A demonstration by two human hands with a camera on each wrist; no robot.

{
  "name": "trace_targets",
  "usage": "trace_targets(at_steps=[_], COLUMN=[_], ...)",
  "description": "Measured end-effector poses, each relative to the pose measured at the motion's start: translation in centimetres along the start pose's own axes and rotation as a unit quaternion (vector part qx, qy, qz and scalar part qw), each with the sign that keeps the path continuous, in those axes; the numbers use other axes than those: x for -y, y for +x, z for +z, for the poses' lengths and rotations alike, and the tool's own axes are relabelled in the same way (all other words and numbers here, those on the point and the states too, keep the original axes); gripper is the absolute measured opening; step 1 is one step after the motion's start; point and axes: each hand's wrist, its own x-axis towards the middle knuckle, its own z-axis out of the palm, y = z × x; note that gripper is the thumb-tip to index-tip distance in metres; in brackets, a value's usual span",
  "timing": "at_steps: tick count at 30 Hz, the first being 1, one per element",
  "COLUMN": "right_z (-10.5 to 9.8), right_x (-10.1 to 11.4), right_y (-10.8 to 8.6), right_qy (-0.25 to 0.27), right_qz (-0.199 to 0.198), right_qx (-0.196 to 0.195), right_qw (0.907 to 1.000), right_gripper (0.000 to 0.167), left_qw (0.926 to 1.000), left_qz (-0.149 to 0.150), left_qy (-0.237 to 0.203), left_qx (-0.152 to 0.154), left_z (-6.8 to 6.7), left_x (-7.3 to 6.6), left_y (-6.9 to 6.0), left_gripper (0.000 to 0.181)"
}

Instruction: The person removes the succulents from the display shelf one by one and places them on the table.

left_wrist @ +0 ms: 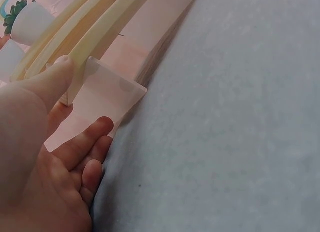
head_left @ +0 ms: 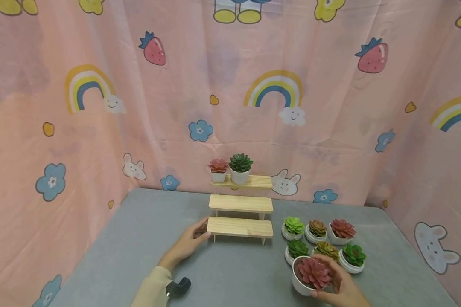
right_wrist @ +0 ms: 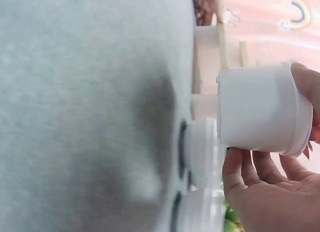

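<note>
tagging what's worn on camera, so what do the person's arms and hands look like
The left arm wears a pale cream long sleeve reaching the wrist, where a small dark, rounded, bent device sits, perforated-looking at one end. The left hand and right hand show no gloves or rings. No right sleeve is in view.

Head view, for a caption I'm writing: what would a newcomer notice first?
Probably the cartoon-printed pink curtain filling the background. Before it, a three-tier wooden stand carries two potted succulents on top. At lower right, the right hand holds a red succulent in a white pot.
</note>
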Motion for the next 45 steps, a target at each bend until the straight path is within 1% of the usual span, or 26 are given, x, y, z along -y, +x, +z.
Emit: trace_targets(at_steps=[3,11,13,16,21,24,26,30,33,36,39,43,45], right_z=[0.1,0.3,0.3,0.3,0.2,0.1,0.1,0.0,-0.4,-1.0,-1.5,-2.1,-2.2], right_x=[-0.6,-2.1,-2.3,-2.7,-3.4,-3.6,-3.6,-3.6,-3.6,-3.6,-3.2,-2.2,-1.6], right_y=[0.0,0.4,0.5,0.6,0.8,0.9,0.9,1.0,1.0,1.0,1.0,0.9,0.8], right_qy=[0.013,0.03,0.035,0.044,0.061,0.065,0.063,0.053,0.054,0.059,0.047,0.007,-0.012], right_qz=[0.003,0.001,0.007,0.008,-0.005,-0.002,-0.002,-0.004,-0.018,-0.042,-0.056,-0.029,-0.015], right_qx=[0.017,0.037,0.042,0.058,0.085,0.09,0.093,0.101,0.121,0.148,0.167,0.163,0.152], right_qw=[0.9998,0.9989,0.9985,0.9973,0.9945,0.9938,0.9937,0.9935,0.991,0.9863,0.9832,0.9863,0.9882], right_gripper=[0.082,0.078,0.077,0.074,0.064,0.06,0.061,0.067,0.067,0.065,0.068,0.069,0.067], left_qw=[1.0,1.0,0.9999,0.9999,0.9999,0.9998,0.9999,0.9999,0.9999,0.9999,0.9999,0.9999,0.9999], left_qz=[-0.001,0.003,0.004,0.004,-0.001,-0.003,-0.002,0.004,0.004,0.004,0.007,0.007,0.007], left_qy=[0.002,0.007,0.011,0.016,0.016,0.017,0.016,0.014,0.013,0.014,0.011,0.01,0.012], left_qx=[0.001,0.001,0.001,0.002,-0.002,-0.005,-0.006,-0.003,-0.002,-0.003,-0.004,-0.003,-0.001], left_z=[0.1,0.1,0.1,0.2,0.2,0.2,0.2,0.2,0.1,0.1,0.0,0.0,0.0], left_x=[0.0,-0.3,-0.2,-0.2,-0.4,-0.4,-0.3,-0.1,-0.1,-0.1,-0.2,-0.2,-0.2], left_y=[0.0,0.0,0.0,0.0,0.0,0.0,0.0,-0.1,-0.2,-0.2,-0.2,-0.2,-0.2], left_gripper=[0.064,0.063,0.064,0.065,0.065,0.065,0.065,0.065,0.065,0.065,0.065,0.064,0.064])
